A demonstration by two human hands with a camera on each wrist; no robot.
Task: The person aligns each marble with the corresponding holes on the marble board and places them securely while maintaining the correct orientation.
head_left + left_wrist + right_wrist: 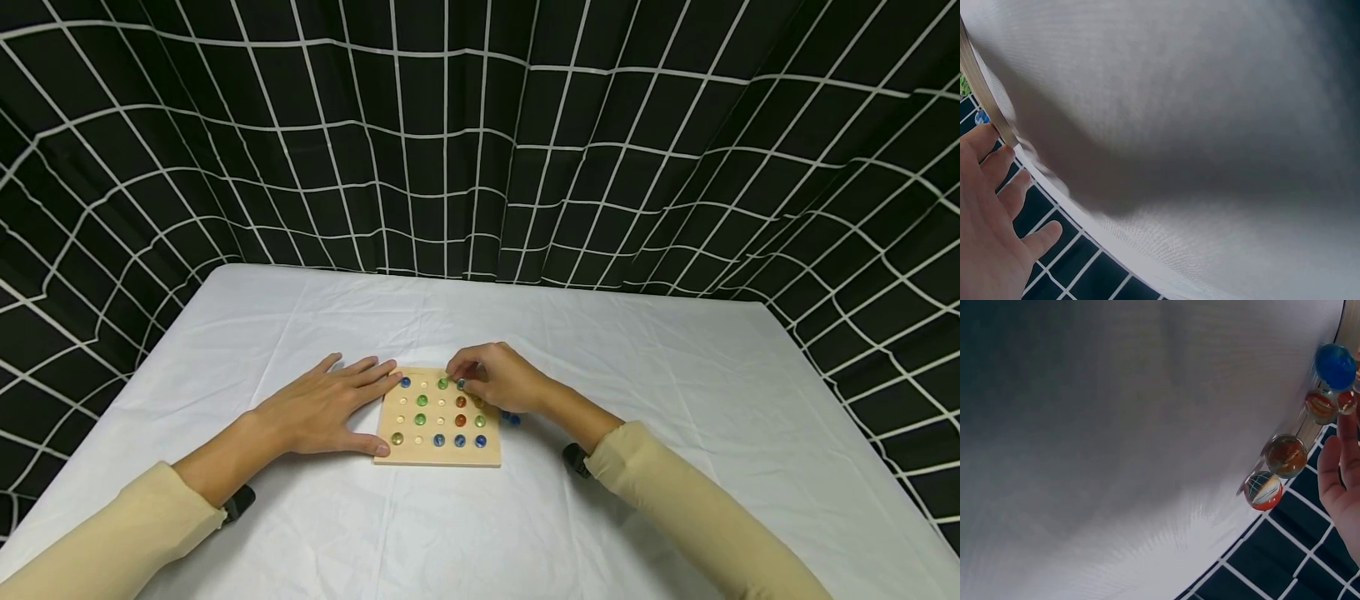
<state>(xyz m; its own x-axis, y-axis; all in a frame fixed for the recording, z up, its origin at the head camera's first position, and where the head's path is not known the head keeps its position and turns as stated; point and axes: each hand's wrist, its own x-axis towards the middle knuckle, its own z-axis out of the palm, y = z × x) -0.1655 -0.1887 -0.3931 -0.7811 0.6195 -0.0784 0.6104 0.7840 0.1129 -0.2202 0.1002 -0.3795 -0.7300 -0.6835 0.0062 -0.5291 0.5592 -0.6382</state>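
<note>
A square wooden board [408,457] with rows of shallow holes lies on the white cloth, several holes filled with glass marbles in blue, green, red and amber. My left hand [322,408] spreads over its left side, with the thumb on the near left corner and the fingertips at the far left corner, by a blue marble [405,382]. At the far right part of the board, my right hand [506,379] pinches a dark bluish marble [461,384] between thumb and index finger. Beside it sits a green marble [442,384]. The hand hides the board's far right corner.
Loose marbles lie on the cloth just right of the board, among them a blue marble [1335,366] and a red-and-white marble [1264,490]. The white-covered table [637,350] ends at a black curtain [465,142] with a white grid.
</note>
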